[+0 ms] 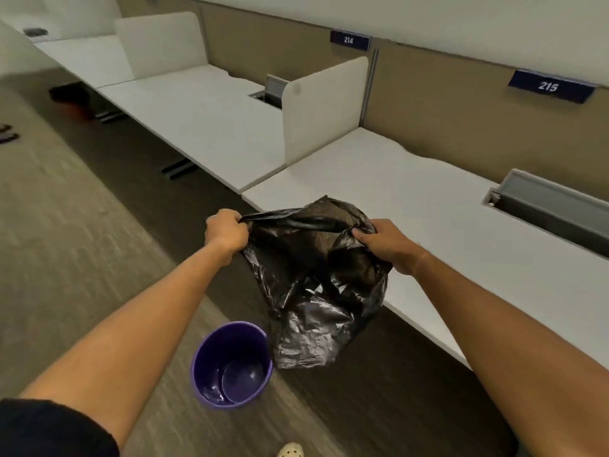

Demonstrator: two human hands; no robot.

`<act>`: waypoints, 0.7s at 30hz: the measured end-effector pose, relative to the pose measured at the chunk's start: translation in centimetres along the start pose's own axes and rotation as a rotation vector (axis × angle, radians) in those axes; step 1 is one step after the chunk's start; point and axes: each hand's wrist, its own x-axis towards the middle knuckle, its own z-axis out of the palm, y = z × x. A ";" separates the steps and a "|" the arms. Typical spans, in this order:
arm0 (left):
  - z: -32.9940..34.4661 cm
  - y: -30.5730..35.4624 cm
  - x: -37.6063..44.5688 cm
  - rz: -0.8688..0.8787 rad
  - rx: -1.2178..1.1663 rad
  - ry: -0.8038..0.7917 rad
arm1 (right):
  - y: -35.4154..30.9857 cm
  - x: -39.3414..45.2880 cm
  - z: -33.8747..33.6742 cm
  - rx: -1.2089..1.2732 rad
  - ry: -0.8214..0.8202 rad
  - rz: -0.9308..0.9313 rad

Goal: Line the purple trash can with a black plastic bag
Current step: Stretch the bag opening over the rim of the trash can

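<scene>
Both arms reach forward, holding a crumpled black plastic bag (316, 285) in the air in front of the long white surface (445, 225). The left hand (225, 230) is closed in a fist on one side of the bag's mouth, and the right hand (384, 240) has its fingers (361, 235) pinched tight on the other side, so the mouth gapes between them. The round purple plastic trash can (230, 364) stands upright and unlined on the carpeted floor (66, 242), below and left of the hanging bag.
</scene>
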 end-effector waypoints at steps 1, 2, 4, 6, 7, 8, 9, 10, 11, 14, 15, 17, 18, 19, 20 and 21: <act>-0.3 -1.5 -0.5 -0.033 -0.003 0.016 | 0.4 0.5 1.4 -0.006 -0.018 -0.004; -0.5 -3.0 -0.9 -0.064 -0.003 0.036 | 0.8 1.0 2.8 -0.013 -0.034 -0.005; -0.9 -6.0 -1.5 -0.117 0.013 0.068 | 1.8 1.9 5.6 -0.027 -0.060 -0.004; -1.2 -8.7 -2.0 -0.172 0.014 0.085 | 2.6 2.6 8.4 -0.041 -0.084 -0.010; -1.3 -10.0 -2.2 -0.197 0.013 0.089 | 3.0 2.8 9.7 -0.052 -0.093 -0.013; -1.3 -11.3 -2.3 -0.218 0.008 0.094 | 3.3 3.0 11.1 -0.061 -0.103 -0.014; -1.4 -12.4 -2.4 -0.237 -0.002 0.102 | 3.5 3.1 12.4 -0.069 -0.119 -0.014; -1.4 -13.6 -2.4 -0.253 -0.009 0.112 | 3.9 3.3 13.7 -0.079 -0.140 -0.013; -1.4 -14.7 -2.4 -0.271 -0.011 0.119 | 4.3 3.6 15.0 -0.089 -0.159 -0.010; -1.1 -18.3 -1.7 -0.312 0.002 0.121 | 6.1 4.7 18.9 -0.113 -0.179 0.014; -1.1 -19.6 -1.3 -0.318 0.019 0.114 | 6.7 5.1 20.1 -0.118 -0.178 0.027; -1.0 -22.4 -0.4 -0.333 0.047 0.090 | 8.1 6.0 22.7 -0.110 -0.181 0.070; -0.9 -23.7 0.2 -0.339 0.055 0.075 | 8.7 6.3 24.0 -0.101 -0.182 0.096; -0.8 -25.1 0.8 -0.343 0.060 0.060 | 9.4 6.7 25.3 -0.091 -0.178 0.119; -0.8 -26.4 1.3 -0.344 0.062 0.048 | 10.2 7.1 26.6 -0.088 -0.172 0.142; -0.7 -27.6 1.9 -0.346 0.063 0.039 | 10.8 7.4 27.9 -0.086 -0.169 0.163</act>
